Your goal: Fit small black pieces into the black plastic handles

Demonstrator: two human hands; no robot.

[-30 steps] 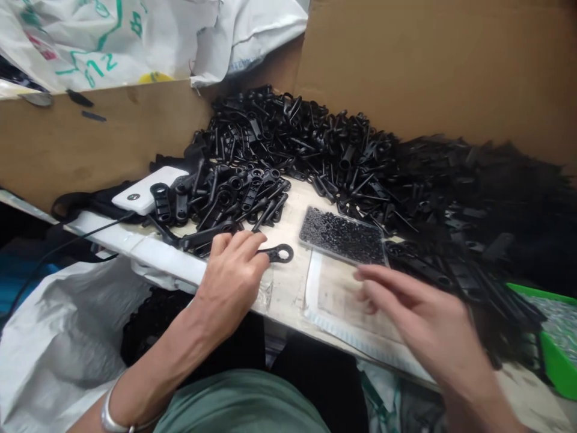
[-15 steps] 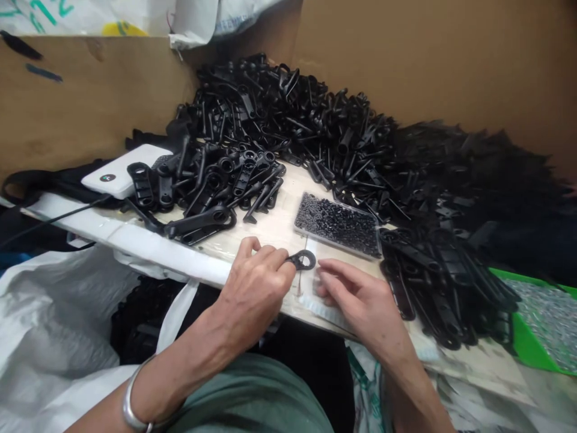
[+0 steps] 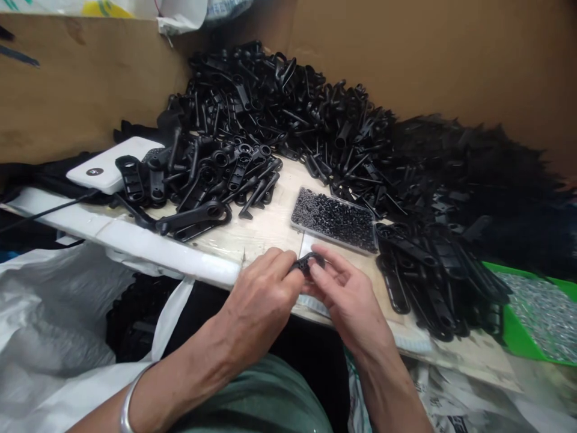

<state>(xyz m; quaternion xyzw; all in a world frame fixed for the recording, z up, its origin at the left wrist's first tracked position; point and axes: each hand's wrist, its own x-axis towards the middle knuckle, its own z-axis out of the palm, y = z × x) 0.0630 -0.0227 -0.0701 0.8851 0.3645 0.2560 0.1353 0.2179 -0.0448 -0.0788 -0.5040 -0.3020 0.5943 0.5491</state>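
Note:
A black plastic part with a ring-shaped end [image 3: 307, 263] is held between both hands above the table's front edge. My left hand [image 3: 265, 291] is closed around its body, hiding most of it. At the ring end, the thumb and fingers of my right hand [image 3: 345, 285] pinch it. Just beyond the hands lies a clear shallow box [image 3: 333, 219] filled with tiny black pieces. Left of that box, a group of similar black plastic parts [image 3: 202, 180] rests on the table.
A large heap of black parts [image 3: 288, 102] covers the back. More long black parts [image 3: 428, 282] lie at the right, beside a green bin [image 3: 518, 331] of small shiny metal pieces. A white device [image 3: 112, 162] with a cable sits at left. A white sack [image 3: 54, 319] hangs below the edge.
My right hand has moved in and taken hold of the ring end, which it stood apart from before. The part has turned in my left hand. The whole view has shifted slightly.

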